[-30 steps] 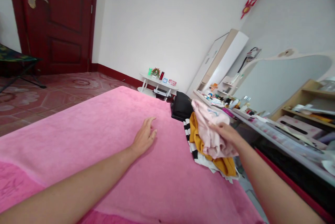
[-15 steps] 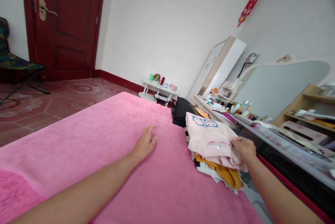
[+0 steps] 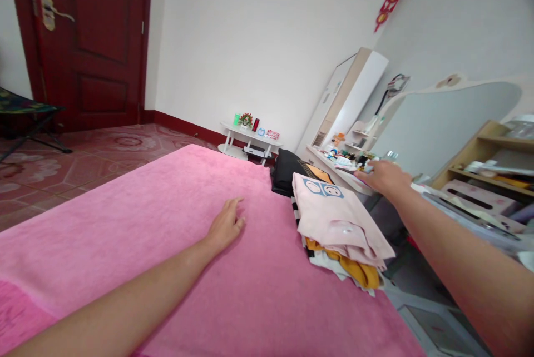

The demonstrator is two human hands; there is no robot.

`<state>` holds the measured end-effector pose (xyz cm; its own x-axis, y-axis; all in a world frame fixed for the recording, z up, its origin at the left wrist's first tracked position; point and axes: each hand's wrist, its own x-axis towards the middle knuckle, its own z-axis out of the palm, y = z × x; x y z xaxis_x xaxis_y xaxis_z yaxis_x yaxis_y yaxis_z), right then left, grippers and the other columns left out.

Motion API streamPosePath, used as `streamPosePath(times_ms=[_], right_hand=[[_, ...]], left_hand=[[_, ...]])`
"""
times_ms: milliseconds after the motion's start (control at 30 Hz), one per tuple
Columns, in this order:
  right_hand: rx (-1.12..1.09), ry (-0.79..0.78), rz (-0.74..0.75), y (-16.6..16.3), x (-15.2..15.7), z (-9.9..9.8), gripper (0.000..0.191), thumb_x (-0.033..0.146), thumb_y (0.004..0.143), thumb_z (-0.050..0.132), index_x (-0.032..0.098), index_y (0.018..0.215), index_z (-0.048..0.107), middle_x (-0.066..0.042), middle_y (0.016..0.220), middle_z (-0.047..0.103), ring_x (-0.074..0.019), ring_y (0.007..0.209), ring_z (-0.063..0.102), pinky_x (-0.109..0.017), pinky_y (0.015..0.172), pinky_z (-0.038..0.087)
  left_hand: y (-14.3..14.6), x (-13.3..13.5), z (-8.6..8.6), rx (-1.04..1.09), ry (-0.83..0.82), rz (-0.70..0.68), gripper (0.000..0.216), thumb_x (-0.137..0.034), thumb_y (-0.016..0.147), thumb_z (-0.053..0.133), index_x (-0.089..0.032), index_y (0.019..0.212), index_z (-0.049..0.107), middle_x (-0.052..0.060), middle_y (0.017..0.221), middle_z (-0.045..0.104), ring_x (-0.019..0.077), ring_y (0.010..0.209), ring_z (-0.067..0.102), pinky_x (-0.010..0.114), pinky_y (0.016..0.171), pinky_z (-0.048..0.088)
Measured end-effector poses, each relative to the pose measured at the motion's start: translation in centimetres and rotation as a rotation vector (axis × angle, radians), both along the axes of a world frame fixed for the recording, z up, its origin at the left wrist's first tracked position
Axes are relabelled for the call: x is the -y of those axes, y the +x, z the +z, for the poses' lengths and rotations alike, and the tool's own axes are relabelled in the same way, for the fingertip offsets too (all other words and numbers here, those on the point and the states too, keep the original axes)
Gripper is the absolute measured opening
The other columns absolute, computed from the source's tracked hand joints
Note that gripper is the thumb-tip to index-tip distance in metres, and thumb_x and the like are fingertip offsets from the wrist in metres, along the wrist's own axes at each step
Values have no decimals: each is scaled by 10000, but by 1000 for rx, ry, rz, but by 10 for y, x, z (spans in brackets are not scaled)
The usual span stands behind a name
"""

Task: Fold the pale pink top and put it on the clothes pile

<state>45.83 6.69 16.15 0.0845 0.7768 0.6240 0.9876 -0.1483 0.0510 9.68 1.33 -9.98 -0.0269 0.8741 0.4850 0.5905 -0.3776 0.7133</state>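
Note:
My left hand (image 3: 226, 226) rests on the pink bedspread (image 3: 167, 223), its fingers loosely spread and nothing in them. To its right lies a stack of folded clothes. On top is a pale pink shirt (image 3: 321, 209) with a blue-framed cartoon print; mustard yellow cloth (image 3: 361, 273) and white cloth show beneath it. My right hand (image 3: 386, 179) appears beyond the shirt, in front of the dressing table's cluttered top (image 3: 344, 163). Its fingers point left and look loosely apart, with no held thing visible. Whether it touches anything there I cannot tell.
Black folded clothing (image 3: 286, 170) lies at the bed's far corner. A mirror (image 3: 454, 129) and wooden shelf unit (image 3: 484, 140) stand on the right. Farther back are a low white stand (image 3: 250, 133), a dark red door (image 3: 92, 40) and a folding chair (image 3: 29, 112).
My right hand has let go of the pink shirt's edge and moved up and away, over toward the dressing table. My left hand stays on the bedspread. The view has shifted slightly.

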Motion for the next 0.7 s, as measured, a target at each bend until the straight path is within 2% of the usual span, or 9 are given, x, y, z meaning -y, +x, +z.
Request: streamPosePath(times_ms=[67, 133, 200, 233, 333, 400, 467, 533, 700], right_hand=[[92, 167, 119, -27, 5, 17, 510, 500, 872, 473, 141, 1220, 572, -188, 1307, 508, -321, 1216, 433, -520, 984, 292], [117, 284, 181, -47, 14, 4, 499, 457, 952, 311, 180, 1343, 452, -145, 1427, 393, -292, 1339, 278, -529, 1059, 171], [29, 166, 109, -55, 24, -37, 505, 442, 968, 232, 236, 1414, 347, -108, 1512, 267, -276, 1397, 149, -544, 1084, 105], [-62, -53, 24, -54, 27, -64, 522, 459, 959, 225, 265, 1440, 290, -95, 1542, 194, -274, 1403, 136, -546, 1081, 138], [-173, -274, -42, -37, 19, -140, 520, 490, 911, 309, 276, 1372, 421, -132, 1466, 361, -341, 1277, 399, -613, 944, 344], [-210, -386, -45, -22, 3, -169, 592, 544, 900, 263, 271, 1417, 359, -126, 1515, 270, -345, 1316, 355, -620, 965, 329], [-224, -444, -39, -9, -11, -181, 668, 615, 884, 200, 282, 1459, 274, -106, 1552, 169, -355, 1359, 280, -631, 999, 284], [-223, -432, -42, -1, -19, -183, 708, 661, 867, 148, 300, 1471, 231, -88, 1564, 124, -362, 1375, 241, -641, 1010, 259], [-194, -356, -59, -1, -13, -185, 710, 666, 864, 110, 310, 1462, 246, -64, 1559, 149, -337, 1378, 238, -621, 1010, 276]], left_hand=[[0, 1, 1, 4, 7, -6, 508, -165, 798, 489, -158, 1298, 401, 132, 1237, 478, 138, 720, 597, 367, 794, 493], [0, 1, 1, -5, 8, -17, 517, -161, 794, 489, -154, 1302, 397, 132, 1241, 467, 130, 708, 594, 362, 802, 489], [-1, 3, 0, -21, 13, -25, 528, -160, 790, 493, -150, 1308, 393, 133, 1247, 456, 133, 734, 592, 356, 824, 481], [-1, 3, 0, -26, 15, -27, 533, -156, 788, 492, -146, 1311, 390, 133, 1245, 454, 137, 750, 590, 353, 832, 478], [-1, 4, -2, -27, 17, -36, 529, -140, 791, 481, -131, 1311, 388, 134, 1221, 468, 149, 797, 585, 340, 836, 475], [-1, 4, -2, -39, 6, -42, 513, -136, 791, 484, -137, 1298, 403, 125, 1205, 483, 154, 814, 585, 336, 839, 474], [-1, 4, -1, -61, -12, -36, 493, -142, 789, 501, -154, 1276, 430, 113, 1196, 497, 160, 841, 588, 332, 848, 471], [-1, 5, 1, -77, -30, -27, 477, -149, 787, 514, -167, 1259, 452, 103, 1188, 508, 166, 869, 590, 324, 852, 469], [-1, 6, 3, -94, -37, -44, 447, -136, 779, 520, -165, 1224, 493, 91, 1146, 538, 174, 915, 585, 303, 842, 463]])
